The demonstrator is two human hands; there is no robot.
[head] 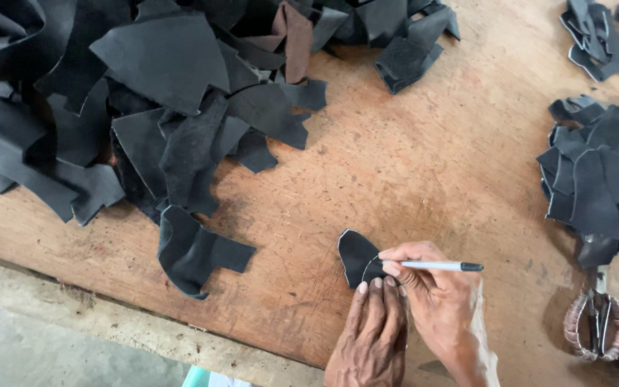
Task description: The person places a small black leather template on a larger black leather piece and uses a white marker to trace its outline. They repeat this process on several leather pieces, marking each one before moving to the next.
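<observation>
On the wooden table, small curved black leather piece under left fingertips; right-hand grip around pen.

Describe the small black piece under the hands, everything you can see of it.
The small black piece looks like thin leather, matte, with an irregular outline and a pale traced line along its right edge. It lies flat on the wooden table, apart from the scrap pile. The left hand presses its lower edge with its fingers; the right hand holds a pen with its tip at the edge.
</observation>
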